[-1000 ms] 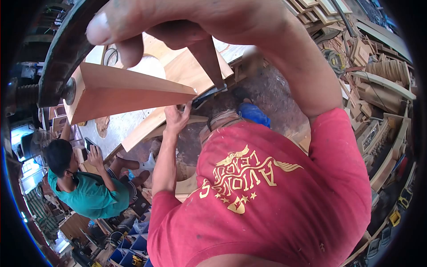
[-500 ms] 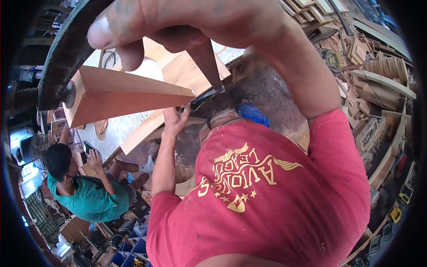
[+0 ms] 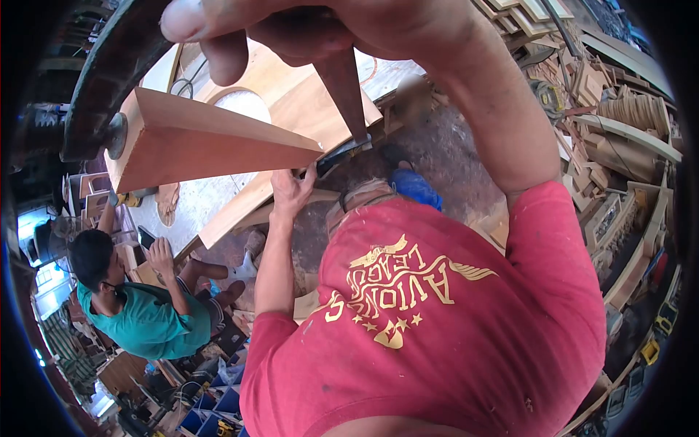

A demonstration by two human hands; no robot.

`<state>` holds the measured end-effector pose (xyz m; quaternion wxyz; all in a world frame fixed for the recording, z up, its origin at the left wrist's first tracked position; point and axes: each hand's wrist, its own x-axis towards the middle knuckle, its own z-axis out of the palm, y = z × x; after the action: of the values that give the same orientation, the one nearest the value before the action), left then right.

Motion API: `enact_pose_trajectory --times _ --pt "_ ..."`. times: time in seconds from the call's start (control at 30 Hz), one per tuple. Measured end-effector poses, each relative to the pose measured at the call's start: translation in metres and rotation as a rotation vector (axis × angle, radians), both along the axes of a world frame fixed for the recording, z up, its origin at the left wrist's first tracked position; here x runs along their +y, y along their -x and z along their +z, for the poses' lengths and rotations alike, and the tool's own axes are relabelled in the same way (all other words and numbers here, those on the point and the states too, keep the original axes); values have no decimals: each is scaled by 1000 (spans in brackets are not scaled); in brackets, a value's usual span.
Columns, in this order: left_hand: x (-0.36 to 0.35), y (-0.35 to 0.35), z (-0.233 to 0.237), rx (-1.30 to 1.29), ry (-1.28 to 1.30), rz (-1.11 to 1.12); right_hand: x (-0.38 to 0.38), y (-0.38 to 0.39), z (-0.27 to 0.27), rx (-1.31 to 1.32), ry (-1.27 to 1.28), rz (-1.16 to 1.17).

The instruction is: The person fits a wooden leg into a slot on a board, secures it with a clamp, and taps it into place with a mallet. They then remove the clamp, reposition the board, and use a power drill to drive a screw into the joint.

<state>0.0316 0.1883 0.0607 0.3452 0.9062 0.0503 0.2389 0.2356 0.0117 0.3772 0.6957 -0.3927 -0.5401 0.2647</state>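
My right hand is large at the top, fingers curled round a dark metal clamp. The clamp's screw pad presses on the broad end of a tapered wooden block, and its metal bar runs down from beneath my palm. Below the block's narrow end, my left hand has its fingers bent at the edge of a wooden panel, beside the bar's lower end. What its fingertips hold is hidden. The panel, with a round cutout, lies on a pale worktop.
A co-worker in a green shirt sits at the left, holding a dark flat object near the worktop. Wood offcuts and a tape measure are piled at the right. Blue bins stand at the bottom left.
My right hand and the clamp top appear slightly higher and further right. The block's broad end has shifted a little up. The co-worker's raised hand by the worktop shows more.
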Motion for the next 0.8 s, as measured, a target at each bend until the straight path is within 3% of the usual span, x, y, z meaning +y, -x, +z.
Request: enact_pose_trajectory --times 0.17,0.27,0.37,0.43,0.57,0.8 --pt "4 1 1 37 43 -13 -9 4 5 122 50 65" --pt "5 4 -2 74 45 5 -7 1 1 63 -21 83" --pt "5 2 -5 44 3 29 -16 13 16 -110 21 -107" --pt "5 3 -5 30 -13 27 -18 17 19 -83 63 -147" --pt "4 4 -7 32 22 9 -19 20 17 159 100 -39" --pt "4 -1 -3 -22 4 -9 4 2 -7 95 -18 66"
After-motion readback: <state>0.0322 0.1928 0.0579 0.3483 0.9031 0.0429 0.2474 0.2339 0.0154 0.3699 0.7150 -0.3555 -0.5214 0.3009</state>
